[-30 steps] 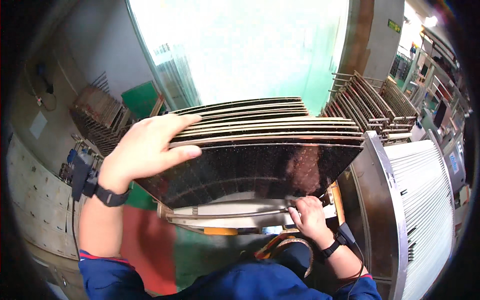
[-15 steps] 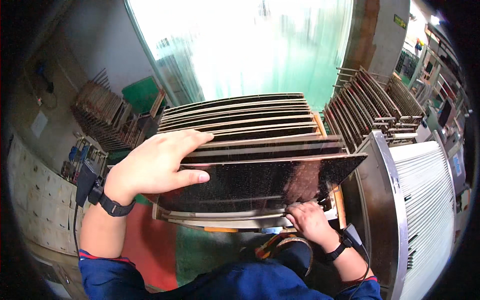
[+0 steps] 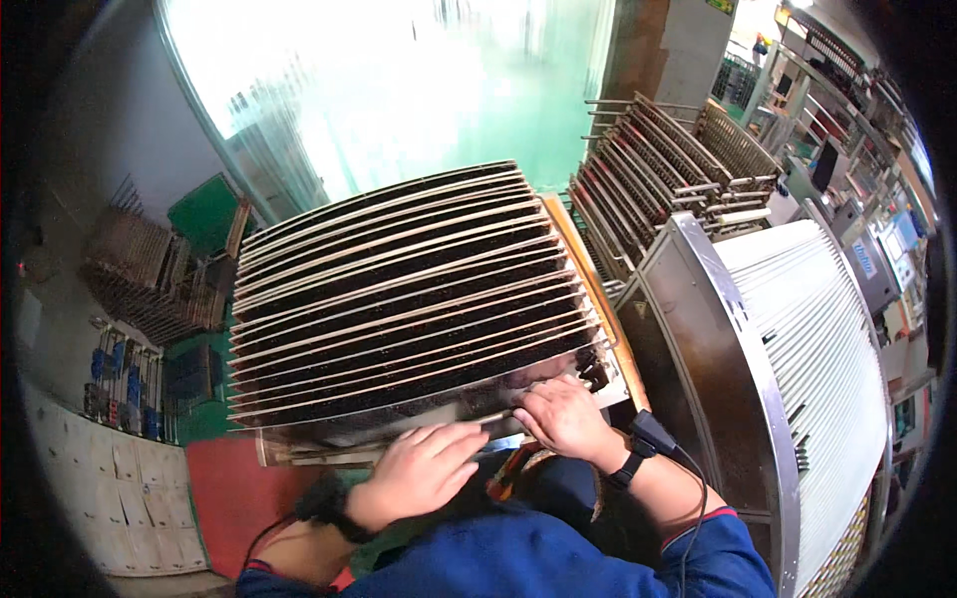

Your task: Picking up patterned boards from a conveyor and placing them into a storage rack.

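A stack of thin dark panels (image 3: 399,304) with pale edges stands in a rack in front of me, the panels in rows one behind another. At the near edge, my right hand (image 3: 568,414) has its fingers curled over the pale rim of the nearest panel (image 3: 478,399). To its left, my left hand (image 3: 424,470) hovers by the same edge. Its fingers stretch toward the right hand, slightly blurred, with nothing in them. Whether the left fingertips touch the panel, I cannot tell. Both wrists wear black bands with cables.
A metal-framed rack of pale sheets (image 3: 817,349) stands close on my right. Behind it lean several stacked metal racks (image 3: 668,179). A translucent strip curtain (image 3: 429,90) hangs at the back. White lockers (image 3: 110,488) and more racks (image 3: 150,259) line the left side.
My left hand has come down from above the panels to the near edge, beside my right hand. The broad face of the front panel no longer shows; more panel edges do. The view has shifted.
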Tool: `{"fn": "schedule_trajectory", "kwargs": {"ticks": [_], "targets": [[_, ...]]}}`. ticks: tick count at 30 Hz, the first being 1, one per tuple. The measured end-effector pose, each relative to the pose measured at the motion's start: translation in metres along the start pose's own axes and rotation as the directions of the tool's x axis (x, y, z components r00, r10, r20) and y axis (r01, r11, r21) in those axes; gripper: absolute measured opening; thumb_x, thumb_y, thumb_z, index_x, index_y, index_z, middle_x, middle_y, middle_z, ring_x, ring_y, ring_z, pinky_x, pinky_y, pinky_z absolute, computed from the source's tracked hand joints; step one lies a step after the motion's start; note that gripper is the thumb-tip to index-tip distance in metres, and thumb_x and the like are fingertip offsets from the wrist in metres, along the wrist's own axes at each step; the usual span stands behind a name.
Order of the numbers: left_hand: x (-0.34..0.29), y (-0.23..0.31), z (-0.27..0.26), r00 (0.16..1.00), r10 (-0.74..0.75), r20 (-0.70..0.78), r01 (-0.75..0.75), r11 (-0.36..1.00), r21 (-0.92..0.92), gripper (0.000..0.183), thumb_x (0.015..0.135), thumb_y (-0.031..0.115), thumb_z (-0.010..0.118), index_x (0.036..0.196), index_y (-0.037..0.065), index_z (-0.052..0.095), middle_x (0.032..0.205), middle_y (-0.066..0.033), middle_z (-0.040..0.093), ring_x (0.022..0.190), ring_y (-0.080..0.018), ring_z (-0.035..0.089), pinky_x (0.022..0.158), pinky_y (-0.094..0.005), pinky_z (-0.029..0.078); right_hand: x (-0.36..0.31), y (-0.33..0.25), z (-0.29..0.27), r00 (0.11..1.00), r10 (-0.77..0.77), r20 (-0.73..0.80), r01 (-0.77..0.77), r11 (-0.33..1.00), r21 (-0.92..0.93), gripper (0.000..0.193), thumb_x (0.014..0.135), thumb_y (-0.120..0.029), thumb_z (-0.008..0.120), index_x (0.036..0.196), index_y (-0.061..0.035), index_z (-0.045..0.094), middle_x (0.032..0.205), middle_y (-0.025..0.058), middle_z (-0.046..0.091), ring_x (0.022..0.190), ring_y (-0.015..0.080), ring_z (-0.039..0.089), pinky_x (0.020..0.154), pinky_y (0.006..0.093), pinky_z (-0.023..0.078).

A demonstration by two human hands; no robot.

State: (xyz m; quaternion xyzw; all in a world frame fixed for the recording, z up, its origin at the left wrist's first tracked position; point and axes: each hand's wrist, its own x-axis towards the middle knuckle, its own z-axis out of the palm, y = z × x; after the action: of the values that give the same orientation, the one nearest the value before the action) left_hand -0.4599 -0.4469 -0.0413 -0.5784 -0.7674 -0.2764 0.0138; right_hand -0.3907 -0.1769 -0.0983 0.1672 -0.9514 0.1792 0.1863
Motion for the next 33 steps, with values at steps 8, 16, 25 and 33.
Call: {"fn": "schedule_trajectory", "kwargs": {"ticks": [8,16,25,33], "targets": [[0.051,-0.013,0.064,0.931,-0.285,0.227,0.267,0.958,0.105,0.053,0.093,0.034,0.066,0.137,0.008,0.056,0.1,-0.0153,0.071,0.085,-0.0349,0.072,0.071,-0.0477,0.059,-0.009,0.001,-0.003,0.986,0.036,-0.16,0.001,0.975,0.224,0.026,0.09,-0.019,0.071,0.111,-0.0042,0.067,0.107,0.0137,0.066,0.099,0.0345,0.063,0.09,0.0459,0.049],[0.059,-0.02,0.093,0.942,-0.33,0.062,0.328,0.944,0.046,0.016,0.091,0.022,0.06,0.099,0.01,0.069,0.075,-0.0126,0.071,0.068,-0.0327,0.073,0.058,-0.0475,0.058,-0.008,-0.016,-0.007,0.988,0.103,-0.119,-0.092,0.992,0.09,0.026,0.084,-0.016,0.077,0.105,-0.0055,0.066,0.102,0.014,0.063,0.096,0.0355,0.061,0.087,0.0466,0.049],[0.05,-0.023,0.094,0.937,-0.345,0.053,0.338,0.936,0.1,0.021,0.094,0.025,0.059,0.096,0.008,0.07,0.08,-0.0096,0.074,0.071,-0.0269,0.075,0.056,-0.041,0.057,0.021,-0.036,-0.031,0.992,0.122,0.032,-0.119,0.99,-0.082,0.019,0.082,-0.011,0.077,0.098,-0.0036,0.069,0.089,0.0152,0.062,0.084,0.0362,0.06,0.073,0.0453,0.05],[0.046,-0.026,0.105,0.94,-0.328,-0.095,0.333,0.942,0.05,0.029,0.091,0.025,0.063,0.069,0.008,0.072,0.065,-0.0126,0.071,0.065,-0.0287,0.074,0.059,-0.0419,0.058,0.024,-0.047,-0.024,0.973,0.189,0.134,-0.148,0.952,-0.269,0.008,0.086,-0.012,0.071,0.09,-0.0061,0.067,0.078,0.0148,0.067,0.072,0.0348,0.067,0.067,0.0436,0.055]]}}
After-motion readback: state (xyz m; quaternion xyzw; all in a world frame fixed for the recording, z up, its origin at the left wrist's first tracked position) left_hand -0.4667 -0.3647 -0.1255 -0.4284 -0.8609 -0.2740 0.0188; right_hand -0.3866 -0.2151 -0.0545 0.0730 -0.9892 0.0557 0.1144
